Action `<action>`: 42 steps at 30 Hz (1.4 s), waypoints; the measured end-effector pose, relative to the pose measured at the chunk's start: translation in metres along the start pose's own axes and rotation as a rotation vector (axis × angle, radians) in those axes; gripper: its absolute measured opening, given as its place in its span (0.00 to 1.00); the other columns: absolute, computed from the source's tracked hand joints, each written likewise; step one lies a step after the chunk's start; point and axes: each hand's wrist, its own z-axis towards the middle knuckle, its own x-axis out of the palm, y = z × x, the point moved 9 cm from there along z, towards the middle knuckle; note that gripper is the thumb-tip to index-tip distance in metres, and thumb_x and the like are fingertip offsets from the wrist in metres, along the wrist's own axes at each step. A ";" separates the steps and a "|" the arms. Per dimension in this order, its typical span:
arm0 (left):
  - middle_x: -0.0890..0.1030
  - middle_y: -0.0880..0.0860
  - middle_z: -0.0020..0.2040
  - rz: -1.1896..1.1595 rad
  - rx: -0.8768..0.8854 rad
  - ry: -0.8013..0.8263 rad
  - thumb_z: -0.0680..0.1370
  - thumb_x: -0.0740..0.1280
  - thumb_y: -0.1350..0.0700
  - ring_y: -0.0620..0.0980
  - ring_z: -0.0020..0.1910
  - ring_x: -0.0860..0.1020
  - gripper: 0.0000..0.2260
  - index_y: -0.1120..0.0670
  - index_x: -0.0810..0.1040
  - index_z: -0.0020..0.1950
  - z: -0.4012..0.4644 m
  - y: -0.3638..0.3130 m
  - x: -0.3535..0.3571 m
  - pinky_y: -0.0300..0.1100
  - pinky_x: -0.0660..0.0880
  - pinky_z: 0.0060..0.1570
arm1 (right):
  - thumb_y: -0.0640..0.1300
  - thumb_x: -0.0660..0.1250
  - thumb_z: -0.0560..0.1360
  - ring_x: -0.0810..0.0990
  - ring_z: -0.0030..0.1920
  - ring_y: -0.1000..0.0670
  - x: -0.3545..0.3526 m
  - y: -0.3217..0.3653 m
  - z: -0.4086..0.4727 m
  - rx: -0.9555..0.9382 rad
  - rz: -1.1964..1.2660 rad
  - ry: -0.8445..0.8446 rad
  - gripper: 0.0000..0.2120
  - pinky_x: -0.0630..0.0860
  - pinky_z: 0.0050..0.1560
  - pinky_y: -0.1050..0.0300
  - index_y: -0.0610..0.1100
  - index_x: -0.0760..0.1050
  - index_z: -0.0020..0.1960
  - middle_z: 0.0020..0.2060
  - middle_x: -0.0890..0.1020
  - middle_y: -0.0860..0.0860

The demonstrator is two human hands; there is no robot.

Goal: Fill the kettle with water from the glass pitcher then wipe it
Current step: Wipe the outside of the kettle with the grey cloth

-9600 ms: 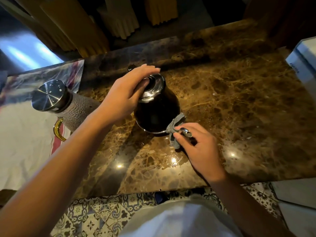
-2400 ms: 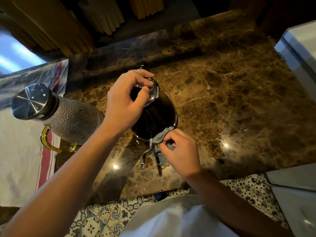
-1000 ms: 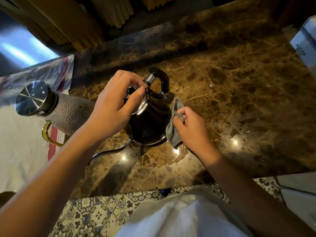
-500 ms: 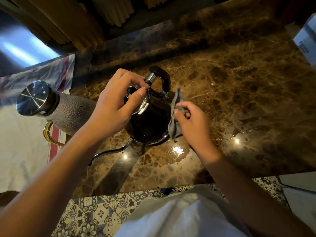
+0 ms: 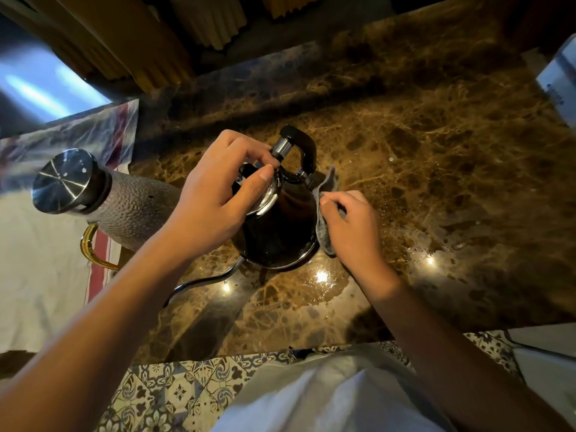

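A dark, shiny kettle [image 5: 280, 232] stands on the brown marble counter [image 5: 436, 169], its black handle at the back and its thin curved spout [image 5: 205, 283] reaching toward the near left. My left hand [image 5: 218, 198] grips the kettle's steel lid from above. My right hand [image 5: 349, 226] presses a small grey cloth [image 5: 324, 213] against the kettle's right side. The textured glass pitcher [image 5: 131, 207] with a steel lid and gold handle stands to the left, partly on a white cloth.
A white cloth with red stripes [image 5: 40, 269] covers the counter's left part. A white box [image 5: 558, 79] sits at the far right edge. Yellow ribbed items [image 5: 149, 42] stand behind the counter. Patterned floor tiles [image 5: 174, 391] show below the near edge.
The kettle has been turned, so its spout now points near-left and its handle stands at the back. My right hand with the cloth went from the kettle's front to its right side.
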 end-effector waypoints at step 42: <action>0.75 0.43 0.61 -0.008 -0.050 -0.003 0.84 0.63 0.53 0.35 0.58 0.74 0.15 0.52 0.71 0.70 -0.001 0.003 -0.001 0.31 0.69 0.57 | 0.44 0.61 0.84 0.73 0.31 0.47 -0.002 0.058 0.007 -0.322 -0.067 -0.014 0.17 0.71 0.33 0.46 0.41 0.72 0.37 0.30 0.73 0.51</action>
